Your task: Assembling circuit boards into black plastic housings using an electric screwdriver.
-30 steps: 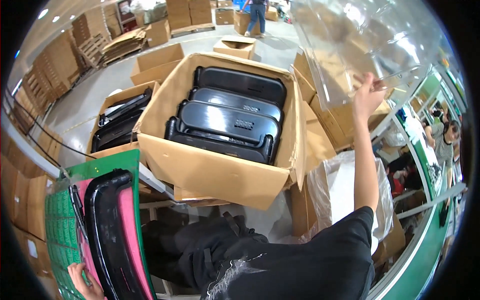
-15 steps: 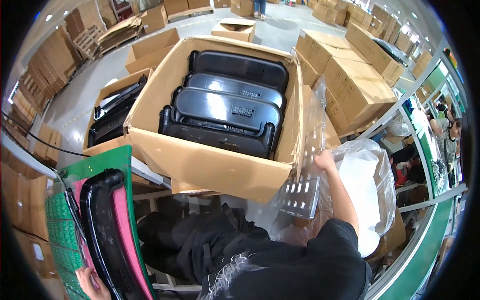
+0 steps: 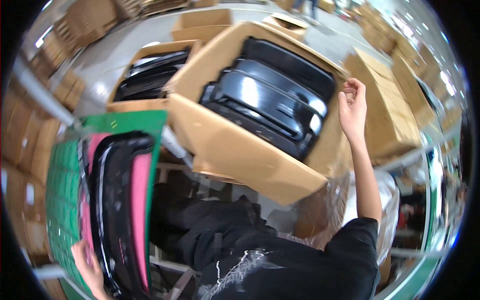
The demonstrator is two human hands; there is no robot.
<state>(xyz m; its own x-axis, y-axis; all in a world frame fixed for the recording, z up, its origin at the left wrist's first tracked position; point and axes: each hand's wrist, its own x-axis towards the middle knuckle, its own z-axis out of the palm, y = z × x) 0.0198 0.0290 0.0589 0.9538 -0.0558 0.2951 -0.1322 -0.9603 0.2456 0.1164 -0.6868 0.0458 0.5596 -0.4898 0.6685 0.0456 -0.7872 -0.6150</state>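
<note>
My right hand (image 3: 353, 107) is raised at the right rim of a large open carton (image 3: 240, 155), its fingers loosely curled, the thumb apart and nothing in it. Several long glossy black plastic housings (image 3: 265, 90) lie side by side in that carton. My left hand (image 3: 87, 265), slightly blurred, rests low at the left with its fingers apart, beside another long black housing (image 3: 112, 215). That housing lies on pink padding (image 3: 141, 200) over a green worktop (image 3: 135, 120). A thin dark tool-like piece (image 3: 84, 175) runs along its left side, above my left hand.
A smaller carton (image 3: 137, 105) with black parts stands behind the worktop. Closed cartons (image 3: 385, 105) are stacked at the right. Below my right forearm sits a clear plastic bag (image 3: 385, 200) with white material. A person's legs (image 3: 313, 10) show far back.
My right hand has let go of a clear slotted plastic sheet and risen to the carton's right rim. The whole view has turned, moving the carton rightward. My left hand stays beside the housing.
</note>
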